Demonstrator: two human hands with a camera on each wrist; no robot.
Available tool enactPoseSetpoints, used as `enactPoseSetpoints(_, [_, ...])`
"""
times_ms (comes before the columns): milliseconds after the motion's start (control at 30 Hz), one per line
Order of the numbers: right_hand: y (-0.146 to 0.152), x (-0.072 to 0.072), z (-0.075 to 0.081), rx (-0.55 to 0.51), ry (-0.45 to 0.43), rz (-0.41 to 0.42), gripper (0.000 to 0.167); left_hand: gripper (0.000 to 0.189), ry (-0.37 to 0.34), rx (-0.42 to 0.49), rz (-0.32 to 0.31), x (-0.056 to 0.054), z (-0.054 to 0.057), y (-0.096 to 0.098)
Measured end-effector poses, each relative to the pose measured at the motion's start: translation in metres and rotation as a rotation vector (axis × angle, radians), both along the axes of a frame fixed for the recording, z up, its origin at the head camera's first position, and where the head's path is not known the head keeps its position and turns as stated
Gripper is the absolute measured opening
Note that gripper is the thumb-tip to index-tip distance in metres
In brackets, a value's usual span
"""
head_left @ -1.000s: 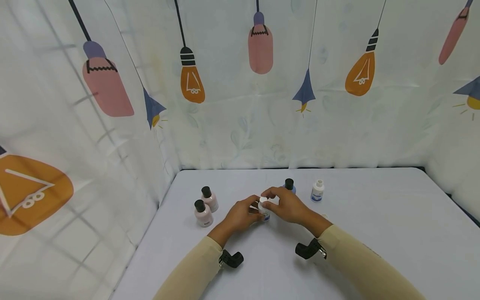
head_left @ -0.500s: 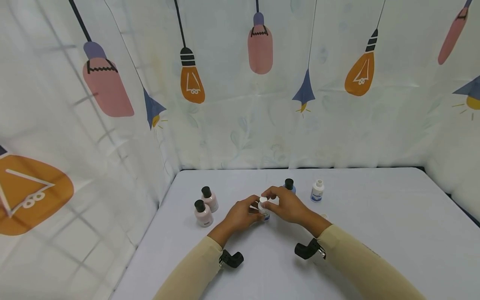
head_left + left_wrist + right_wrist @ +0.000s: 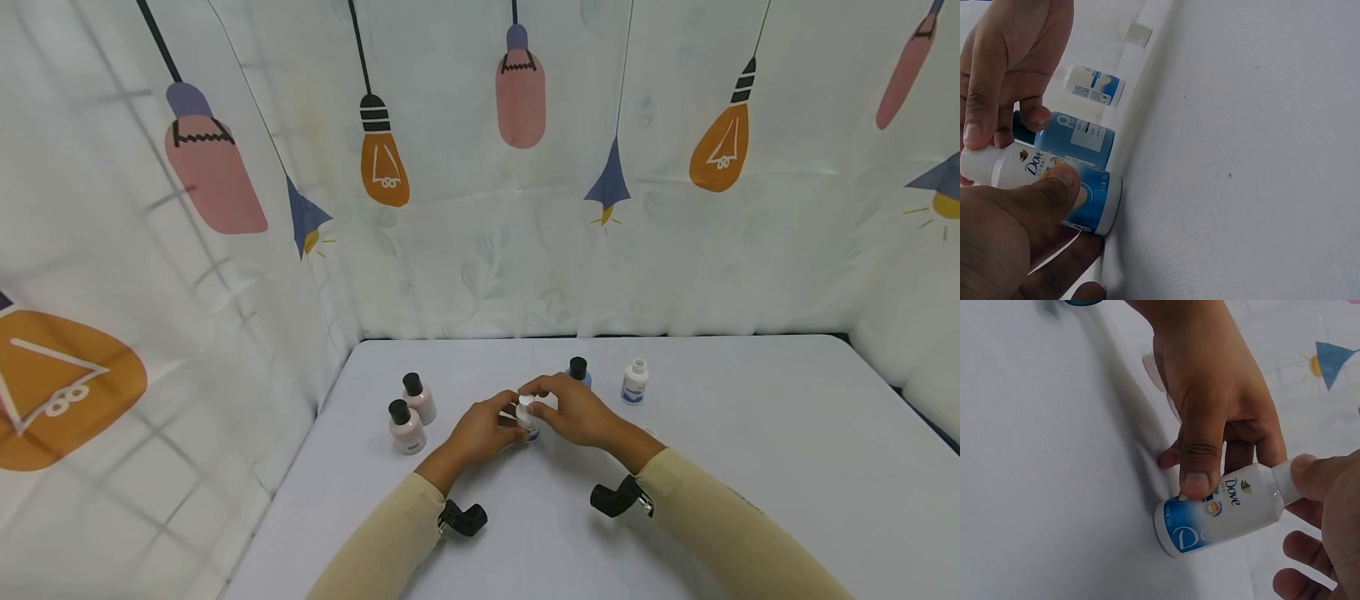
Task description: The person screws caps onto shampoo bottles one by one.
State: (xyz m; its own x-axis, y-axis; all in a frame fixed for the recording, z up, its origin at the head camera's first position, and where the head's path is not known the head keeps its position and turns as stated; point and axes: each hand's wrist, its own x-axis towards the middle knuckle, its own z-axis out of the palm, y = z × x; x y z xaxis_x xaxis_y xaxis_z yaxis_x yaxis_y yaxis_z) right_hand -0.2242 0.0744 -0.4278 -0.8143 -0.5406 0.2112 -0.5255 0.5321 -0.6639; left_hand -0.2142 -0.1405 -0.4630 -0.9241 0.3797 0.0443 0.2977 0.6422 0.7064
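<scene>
A small white bottle [image 3: 532,427] with a blue lower part and the word Dove on it stands upright on the table between both hands. My left hand [image 3: 480,431] grips its body, thumb [image 3: 1197,481] across the label in the right wrist view. My right hand [image 3: 573,412] pinches the white cap [image 3: 1287,482] on top of it. Just behind is a blue bottle [image 3: 1075,139] with a dark cap, partly hidden by my right hand in the head view. Further right stands a similar white bottle [image 3: 634,385], its neck bare.
Two pale pink bottles, the rear one [image 3: 422,402] and the front one [image 3: 407,431], stand left of my hands with black caps on. A loose white cap [image 3: 1139,34] lies on the white table [image 3: 765,433]. Printed curtains [image 3: 480,250] rise behind the table.
The fingers of my right hand have shifted slightly at the cap. My left hand and the bottle stay in place.
</scene>
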Motion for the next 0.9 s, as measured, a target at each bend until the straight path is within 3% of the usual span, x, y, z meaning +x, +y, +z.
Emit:
enactPoseSetpoints(200, [0.0,0.001,-0.001,-0.005,0.021,-0.019,0.026,0.044,0.006,-0.006,0.005,0.0,0.0,0.001])
enactPoseSetpoints(500, [0.009,0.008,0.001,0.025,0.007,-0.061,0.045,0.044,-0.001,0.035,0.031,0.0,0.001,0.003])
enactPoseSetpoints(900, [0.046,0.012,0.0,0.054,0.006,-0.096,0.038,0.041,0.015,0.068,0.15,-0.015,0.004,0.009])
